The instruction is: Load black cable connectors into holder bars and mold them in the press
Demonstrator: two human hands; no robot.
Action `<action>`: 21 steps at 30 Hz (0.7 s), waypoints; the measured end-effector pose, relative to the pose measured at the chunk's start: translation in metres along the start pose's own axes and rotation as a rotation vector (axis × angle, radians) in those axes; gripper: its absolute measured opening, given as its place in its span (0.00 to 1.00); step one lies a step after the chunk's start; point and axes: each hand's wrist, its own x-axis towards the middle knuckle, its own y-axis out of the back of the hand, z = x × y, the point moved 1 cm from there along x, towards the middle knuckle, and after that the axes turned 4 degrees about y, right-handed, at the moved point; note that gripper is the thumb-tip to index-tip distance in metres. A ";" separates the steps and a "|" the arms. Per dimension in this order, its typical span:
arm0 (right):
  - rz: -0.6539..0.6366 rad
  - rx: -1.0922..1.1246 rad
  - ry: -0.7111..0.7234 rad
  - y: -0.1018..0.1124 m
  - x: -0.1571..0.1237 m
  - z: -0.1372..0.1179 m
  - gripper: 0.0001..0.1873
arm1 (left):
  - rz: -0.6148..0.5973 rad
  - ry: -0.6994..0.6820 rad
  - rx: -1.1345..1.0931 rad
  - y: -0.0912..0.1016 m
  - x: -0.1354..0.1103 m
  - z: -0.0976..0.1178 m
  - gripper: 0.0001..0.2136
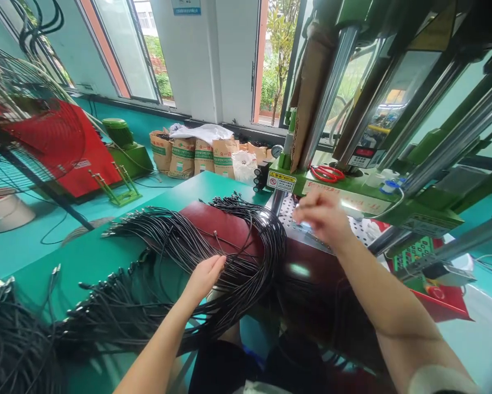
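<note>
A large bundle of black cables [180,241] lies curved over the dark red and green table surface, with metal connectors at the cable ends. Over the bundle, my left hand [202,279] is closed in a pinch on a black cable [242,249] that runs off to the right. One loose connector end [215,234] sticks up just above that hand. Smeared by motion, my right hand [322,216] is raised in front of the green press [348,194], its fingers curled; whatever they may hold cannot be made out. Behind it is a perforated metal plate [289,219].
Red-handled scissors [326,173] rest on the press. More black cables [16,339] pile up at the left. A button panel [414,254] is at right. Paper sacks [203,156] line the wall, and a fan [24,126] stands beside a red machine [77,153].
</note>
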 end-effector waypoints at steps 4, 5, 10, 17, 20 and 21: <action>0.196 0.119 0.097 0.007 0.053 -0.007 0.10 | 0.032 0.043 -0.115 0.001 0.000 0.002 0.18; 0.149 0.045 0.117 0.005 0.063 -0.010 0.10 | 0.030 0.061 -0.120 0.003 0.001 0.003 0.19; -0.086 -0.380 0.041 -0.004 0.089 -0.030 0.06 | -0.191 0.159 -0.099 0.009 0.000 0.019 0.17; 0.312 -0.084 -0.022 0.027 0.111 -0.012 0.14 | -0.015 -0.242 0.353 0.018 -0.008 0.047 0.13; 0.508 0.097 0.015 0.042 0.119 -0.007 0.18 | -0.009 -0.213 0.282 0.024 0.004 0.045 0.13; 0.538 0.147 0.030 0.044 0.122 -0.008 0.19 | -0.022 -0.207 0.224 0.026 0.011 0.045 0.12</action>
